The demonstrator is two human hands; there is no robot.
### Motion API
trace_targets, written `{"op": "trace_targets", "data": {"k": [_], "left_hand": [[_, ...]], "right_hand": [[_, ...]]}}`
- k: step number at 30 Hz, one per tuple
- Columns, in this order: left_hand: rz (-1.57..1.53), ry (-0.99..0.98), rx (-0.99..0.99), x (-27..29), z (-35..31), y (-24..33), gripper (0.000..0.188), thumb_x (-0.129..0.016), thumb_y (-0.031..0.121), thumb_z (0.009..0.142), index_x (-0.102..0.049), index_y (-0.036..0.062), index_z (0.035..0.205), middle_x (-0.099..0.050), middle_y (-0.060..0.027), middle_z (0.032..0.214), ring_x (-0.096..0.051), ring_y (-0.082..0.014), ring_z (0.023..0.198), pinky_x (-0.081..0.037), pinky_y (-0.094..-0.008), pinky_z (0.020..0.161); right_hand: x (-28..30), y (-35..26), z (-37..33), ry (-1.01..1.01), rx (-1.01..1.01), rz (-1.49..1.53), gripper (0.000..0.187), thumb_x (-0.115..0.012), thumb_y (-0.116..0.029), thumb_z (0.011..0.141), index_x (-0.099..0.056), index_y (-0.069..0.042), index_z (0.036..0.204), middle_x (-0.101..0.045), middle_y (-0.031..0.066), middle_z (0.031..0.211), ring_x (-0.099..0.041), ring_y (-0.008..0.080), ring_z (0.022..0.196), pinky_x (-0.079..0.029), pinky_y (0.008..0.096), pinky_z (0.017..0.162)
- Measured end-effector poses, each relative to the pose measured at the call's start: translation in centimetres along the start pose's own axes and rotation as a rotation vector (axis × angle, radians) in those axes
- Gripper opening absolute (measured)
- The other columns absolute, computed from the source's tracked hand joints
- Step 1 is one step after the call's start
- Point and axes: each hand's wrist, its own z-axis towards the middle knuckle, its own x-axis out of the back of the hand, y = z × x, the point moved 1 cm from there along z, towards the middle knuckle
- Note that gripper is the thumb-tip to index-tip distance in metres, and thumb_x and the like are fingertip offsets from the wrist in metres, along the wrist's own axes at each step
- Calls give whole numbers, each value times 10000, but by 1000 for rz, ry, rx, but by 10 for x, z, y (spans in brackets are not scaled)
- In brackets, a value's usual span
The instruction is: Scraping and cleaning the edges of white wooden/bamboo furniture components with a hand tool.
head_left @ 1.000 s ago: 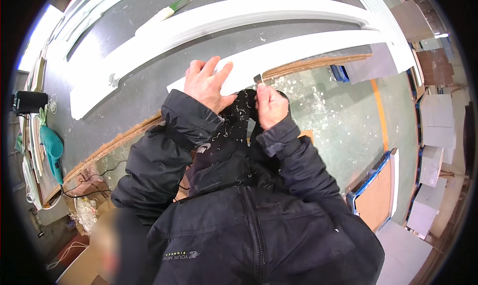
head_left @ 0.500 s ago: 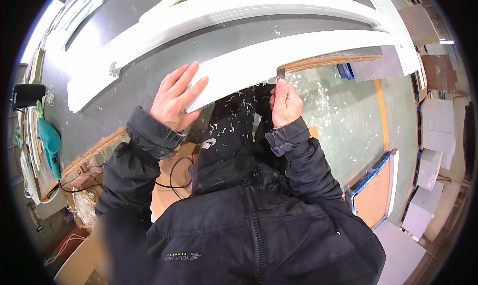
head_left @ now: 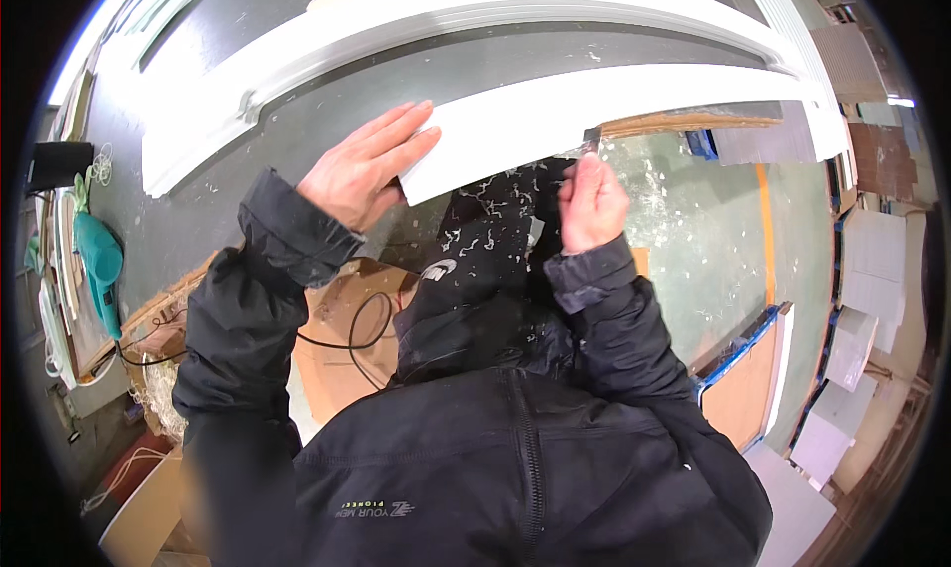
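A long white panel [head_left: 555,111] lies along the front of the grey worktable, its near end overhanging the edge. At that end my left hand [head_left: 371,166] grips the panel, straight fingers on top and thumb at the end edge. My right hand [head_left: 594,201] is closed around a small flat blade [head_left: 591,136], dark at its tip, which meets the panel's near long edge. Most of the blade's handle is hidden in my fist. White curled shavings [head_left: 480,215] cling to my dark trousers below the panel.
A curved white moulding [head_left: 396,47] lies behind the panel on the worktable [head_left: 327,111]. At left is a teal power tool [head_left: 99,260] with a cable. A cardboard sheet [head_left: 342,354] lies below; a blue-edged board [head_left: 743,369] and stacked panels [head_left: 872,260] are at right.
My right hand and the blade have moved right along the panel's edge. My left hand has also shifted right in the view, its fingers now closer together on the panel's end.
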Motion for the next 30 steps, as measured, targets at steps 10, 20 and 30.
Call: {"op": "trace_targets", "data": {"k": [10, 20, 30], "left_hand": [[10, 39, -1, -1, 1, -11, 633, -765, 50, 697, -573, 48, 1300, -520, -141, 1422, -489, -323, 1312, -425, -425, 1094], [-123, 53, 30, -5, 2, -18, 671, -808, 66, 688, -582, 80, 1320, -516, -116, 1439, -505, -326, 1304, -464, -389, 1055], [-107, 50, 32, -5, 6, -19, 631, -814, 119, 713, -598, 69, 1304, -541, -133, 1411, -535, -335, 1275, -460, -386, 1057]], "right_hand": [[-74, -3, -66, -527, 460, -458, 179, -561, -159, 980, -624, -28, 875, -623, 204, 715, -636, 402, 643, -494, 437, 552], [-94, -6, -86, -724, 375, -695, 149, -556, -151, 983, -643, -43, 928, -626, 185, 691, -671, 378, 661, -513, 416, 564], [-91, -10, -92, -670, 489, -441, 86, -611, -104, 939, -615, -19, 927, -654, 180, 802, -647, 400, 725, -521, 442, 605]]}}
